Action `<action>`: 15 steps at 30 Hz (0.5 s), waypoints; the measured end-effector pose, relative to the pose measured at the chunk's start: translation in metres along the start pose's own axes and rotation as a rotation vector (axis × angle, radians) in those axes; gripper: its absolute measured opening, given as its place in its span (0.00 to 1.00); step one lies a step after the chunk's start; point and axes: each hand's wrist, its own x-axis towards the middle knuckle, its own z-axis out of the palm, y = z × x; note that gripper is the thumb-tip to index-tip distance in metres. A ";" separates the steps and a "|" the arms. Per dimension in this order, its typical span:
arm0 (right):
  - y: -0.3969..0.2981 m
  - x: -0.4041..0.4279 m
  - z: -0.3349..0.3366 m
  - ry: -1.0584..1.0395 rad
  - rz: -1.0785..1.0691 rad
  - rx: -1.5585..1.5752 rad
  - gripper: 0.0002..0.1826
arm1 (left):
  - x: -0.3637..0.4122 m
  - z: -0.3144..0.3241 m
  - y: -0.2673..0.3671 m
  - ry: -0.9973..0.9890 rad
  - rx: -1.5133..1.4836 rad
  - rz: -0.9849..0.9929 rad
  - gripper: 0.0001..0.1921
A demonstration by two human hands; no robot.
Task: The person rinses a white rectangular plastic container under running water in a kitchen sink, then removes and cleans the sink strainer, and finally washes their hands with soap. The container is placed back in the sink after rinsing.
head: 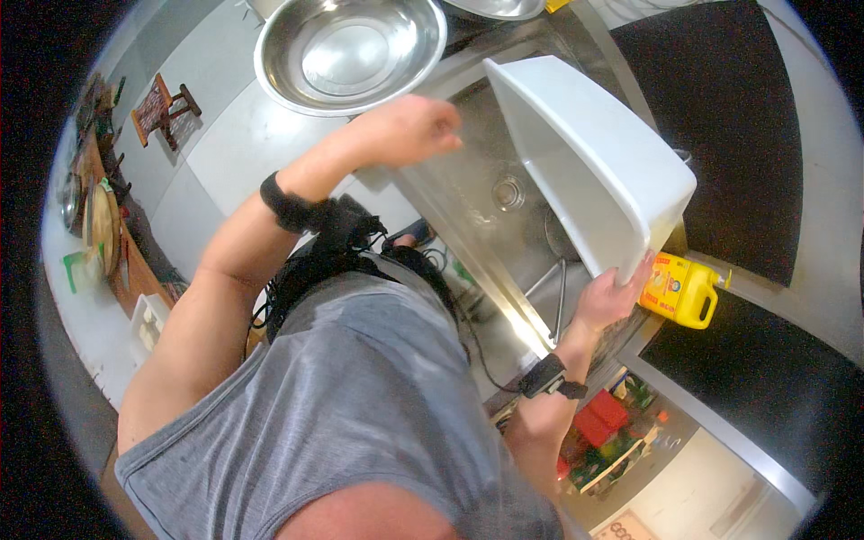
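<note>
A white plastic tub (pixel 601 135) stands tilted on its side in a stainless steel sink (pixel 466 202), its hollow facing the drain. My right hand (pixel 613 297) grips the tub's rim at the near corner. In the air over the sink's left edge is my left hand (pixel 425 131), loosely curled and somewhat blurred, apart from the tub; I see nothing in it. A large stainless steel basin (pixel 351 57) lies just beyond that hand. The drain (pixel 507 194) shows in the sink's floor, and the faucet's thin metal spout (pixel 559 300) is near my right wrist.
Beside the tub's corner a yellow pump jug (pixel 678 290) rests on the sink's edge. Dark panels (pixel 722 135) lie to the right. At the far left are a small folding stool (pixel 162 111) on the floor and a round wooden board (pixel 102 229). Part of another metal basin (pixel 503 5) shows at the top.
</note>
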 end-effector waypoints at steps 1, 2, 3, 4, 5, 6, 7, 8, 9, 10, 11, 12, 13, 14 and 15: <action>0.001 0.003 0.001 0.013 -0.054 -0.001 0.26 | 0.000 0.000 0.000 0.011 -0.002 0.001 0.16; 0.002 0.004 0.002 0.026 -0.106 -0.001 0.26 | 0.000 0.000 0.000 0.011 0.003 -0.010 0.16; 0.002 0.005 0.004 0.029 -0.117 0.000 0.26 | 0.000 0.000 0.000 0.014 0.004 -0.024 0.16; 0.001 0.005 0.006 0.034 -0.128 0.003 0.26 | 0.000 0.000 0.000 0.021 0.004 -0.039 0.16; -0.001 0.004 0.008 0.022 -0.114 -0.001 0.26 | 0.001 0.000 0.000 0.019 0.001 -0.032 0.16; -0.003 0.003 0.011 0.026 -0.088 0.025 0.26 | 0.001 0.000 0.000 0.019 -0.005 -0.026 0.16; -0.006 0.000 0.014 0.012 -0.038 0.043 0.26 | 0.002 0.000 0.000 0.019 -0.011 -0.021 0.16; -0.008 -0.002 0.018 0.002 0.025 0.069 0.26 | 0.002 0.000 0.000 0.017 -0.003 -0.025 0.16; -0.012 -0.005 0.021 -0.018 0.062 0.061 0.27 | 0.003 0.001 0.000 0.014 0.006 -0.029 0.16; -0.015 -0.008 0.025 -0.029 0.114 0.062 0.27 | 0.004 0.002 0.000 0.023 0.010 -0.020 0.16; -0.017 -0.010 0.029 -0.028 0.142 0.070 0.27 | 0.005 0.003 0.001 0.015 0.020 -0.027 0.16; -0.019 -0.012 0.033 -0.071 0.201 0.055 0.28 | 0.007 0.005 0.001 0.017 0.022 -0.023 0.16; -0.021 -0.014 0.036 -0.068 0.258 0.069 0.29 | 0.008 0.006 0.002 0.017 0.027 -0.028 0.16; -0.022 -0.016 0.039 -0.064 0.320 0.086 0.29 | 0.009 0.008 0.002 0.010 0.030 -0.030 0.16; -0.022 -0.019 0.041 -0.073 0.383 0.102 0.29 | 0.010 0.009 0.003 0.006 0.036 -0.040 0.16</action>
